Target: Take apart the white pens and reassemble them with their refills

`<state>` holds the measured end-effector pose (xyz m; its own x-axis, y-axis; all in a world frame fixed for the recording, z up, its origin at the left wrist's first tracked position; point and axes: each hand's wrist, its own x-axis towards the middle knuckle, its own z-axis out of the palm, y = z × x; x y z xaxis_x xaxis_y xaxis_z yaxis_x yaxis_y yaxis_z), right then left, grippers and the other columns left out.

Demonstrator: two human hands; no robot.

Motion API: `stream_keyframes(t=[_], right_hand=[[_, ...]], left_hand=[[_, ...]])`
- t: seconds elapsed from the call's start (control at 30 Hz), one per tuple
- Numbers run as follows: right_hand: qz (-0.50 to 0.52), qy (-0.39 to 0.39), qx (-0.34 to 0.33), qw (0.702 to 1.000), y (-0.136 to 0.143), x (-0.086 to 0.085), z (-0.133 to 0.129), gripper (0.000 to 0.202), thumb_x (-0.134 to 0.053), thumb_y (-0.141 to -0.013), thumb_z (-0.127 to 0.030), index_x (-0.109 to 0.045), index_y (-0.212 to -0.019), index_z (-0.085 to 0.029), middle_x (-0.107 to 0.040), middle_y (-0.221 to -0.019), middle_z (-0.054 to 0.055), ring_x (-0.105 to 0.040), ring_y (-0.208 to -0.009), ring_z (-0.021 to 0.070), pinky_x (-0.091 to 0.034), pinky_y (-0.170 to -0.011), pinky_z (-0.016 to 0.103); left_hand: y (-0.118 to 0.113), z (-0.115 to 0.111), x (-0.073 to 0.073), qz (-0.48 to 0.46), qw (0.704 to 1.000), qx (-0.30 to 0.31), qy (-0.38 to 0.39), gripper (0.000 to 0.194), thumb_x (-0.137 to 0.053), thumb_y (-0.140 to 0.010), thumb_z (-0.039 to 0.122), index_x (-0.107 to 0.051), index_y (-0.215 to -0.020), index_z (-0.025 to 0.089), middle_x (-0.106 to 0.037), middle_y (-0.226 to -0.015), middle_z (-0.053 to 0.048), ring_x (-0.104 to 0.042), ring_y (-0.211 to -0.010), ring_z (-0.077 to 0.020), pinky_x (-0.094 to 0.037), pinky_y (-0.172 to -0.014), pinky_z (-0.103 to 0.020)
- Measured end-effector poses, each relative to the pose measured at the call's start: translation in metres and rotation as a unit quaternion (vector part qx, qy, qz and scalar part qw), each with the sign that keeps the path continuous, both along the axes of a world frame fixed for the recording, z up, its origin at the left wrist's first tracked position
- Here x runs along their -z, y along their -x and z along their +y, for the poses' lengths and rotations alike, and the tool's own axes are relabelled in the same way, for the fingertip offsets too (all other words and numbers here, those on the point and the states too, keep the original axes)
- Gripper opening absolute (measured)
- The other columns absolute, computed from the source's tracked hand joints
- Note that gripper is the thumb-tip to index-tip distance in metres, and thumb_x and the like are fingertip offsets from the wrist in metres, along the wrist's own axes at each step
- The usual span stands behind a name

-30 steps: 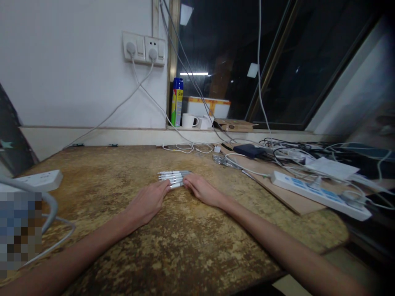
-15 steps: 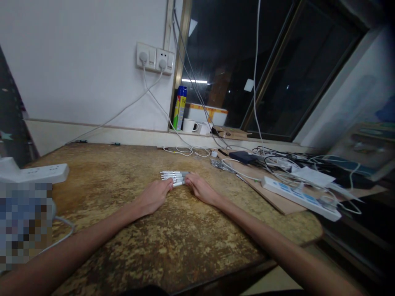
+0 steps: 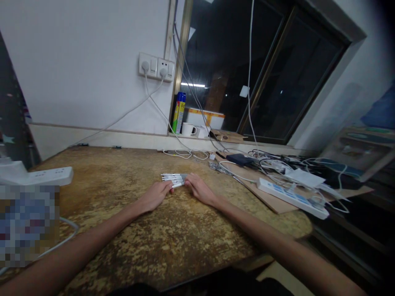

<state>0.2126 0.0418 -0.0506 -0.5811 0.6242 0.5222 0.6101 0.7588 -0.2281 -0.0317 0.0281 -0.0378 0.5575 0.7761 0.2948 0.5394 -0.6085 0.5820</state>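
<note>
Several white pens [image 3: 173, 177] with grey ends lie side by side on the worn wooden table [image 3: 129, 242], in front of me. My left hand [image 3: 156, 195] is closed at their left side, thumb and fingers pinching the pen nearest me. At the other side, the curled fingers of my right hand [image 3: 199, 189] close round the grey ends and partly cover them. The fingertips of both hands are small in view, and how many pens each one touches is hard to make out.
A white power strip [image 3: 291, 199] and tangled cables [image 3: 277, 164] lie on cardboard to the right. Another power strip [image 3: 51, 176] stands at the left. Along the windowsill are a spray can [image 3: 179, 113], a white mug [image 3: 187, 129] and a box [image 3: 205, 118].
The camera view has shifted slightly, so the background sits a little lower and the right side further left. Both hands stay at the pens, with the nearest pen drawn closer to the row.
</note>
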Motion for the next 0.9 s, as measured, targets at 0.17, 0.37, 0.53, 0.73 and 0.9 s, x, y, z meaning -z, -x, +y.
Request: stream_keyframes(t=[0.17,0.37,0.53,0.73,0.9], right_hand=[[0.041,0.000,-0.005,0.999,0.000,-0.001,-0.002,0.024,-0.036,-0.106,-0.032,-0.055,-0.096,-0.020,-0.060,-0.096,0.008,-0.051,-0.092,0.0221,-0.043,-0.086,0.037],[0.113,0.051,-0.016,0.992,-0.001,-0.003,-0.011,0.021,-0.053,-0.100,-0.034,-0.056,-0.114,-0.019,-0.062,-0.110,0.009,-0.055,-0.101,0.0216,-0.044,-0.092,0.036],[0.158,0.155,-0.003,0.975,0.001,-0.009,-0.023,0.031,-0.044,-0.104,-0.041,-0.063,-0.099,-0.017,-0.066,-0.085,0.002,-0.059,-0.078,0.0168,-0.045,-0.077,0.029],[0.217,0.121,-0.027,0.968,0.000,-0.009,-0.029,0.016,-0.058,-0.097,-0.031,-0.065,-0.106,-0.020,-0.068,-0.103,0.005,-0.062,-0.096,0.0186,-0.046,-0.089,0.031],[0.266,0.164,-0.019,0.950,0.002,-0.008,-0.028,0.022,-0.064,-0.093,-0.035,-0.064,-0.109,-0.021,-0.067,-0.105,0.005,-0.063,-0.096,0.0191,-0.047,-0.088,0.032]], left_hand=[[-0.001,-0.001,-0.001,-0.013,1.000,-0.002,0.012,0.049,-0.025,-0.104,0.046,-0.065,-0.097,0.019,-0.070,-0.097,-0.008,-0.062,-0.091,-0.0242,-0.047,-0.088,-0.037],[-0.001,-0.005,-0.008,-0.004,1.000,-0.008,0.028,0.045,-0.029,-0.104,0.046,-0.063,-0.099,0.018,-0.063,-0.083,-0.004,-0.057,-0.076,-0.0211,-0.043,-0.072,-0.031],[-0.002,-0.008,-0.011,-0.015,1.000,0.018,0.018,0.042,-0.033,-0.104,0.047,-0.058,-0.087,0.018,-0.059,-0.080,-0.001,-0.056,-0.077,-0.0195,-0.039,-0.072,-0.029],[-0.002,-0.008,-0.012,-0.024,0.999,0.021,0.040,0.042,-0.035,-0.105,0.047,-0.058,-0.086,0.018,-0.058,-0.081,-0.001,-0.056,-0.079,-0.0200,-0.038,-0.074,-0.030],[-0.001,-0.006,-0.009,-0.030,0.998,0.013,0.045,0.043,-0.034,-0.105,0.049,-0.058,-0.086,0.019,-0.059,-0.080,0.000,-0.055,-0.077,-0.0193,-0.037,-0.072,-0.029]])
